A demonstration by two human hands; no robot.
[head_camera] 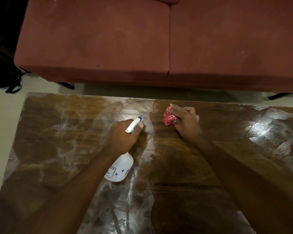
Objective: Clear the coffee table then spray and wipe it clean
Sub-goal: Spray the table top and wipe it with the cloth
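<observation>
Two hands over a streaked dark wooden coffee table (193, 166).
The left hand (123, 137) grips the neck of a white plastic spray bottle (120, 168); its blue-tipped nozzle juts beyond the fingers, and below the grip the label reads only "ER". The right hand (186, 119) clutches a crumpled red-and-white cloth (169, 118) on the tabletop.

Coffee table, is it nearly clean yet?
Maybe halfway. Clearing looks done: the coffee table shows only the cleaning things. Now the left hand grips the spray bottle and the right hand holds the red cloth down. To do: whitish smears across the left side and far right need wiping.
</observation>
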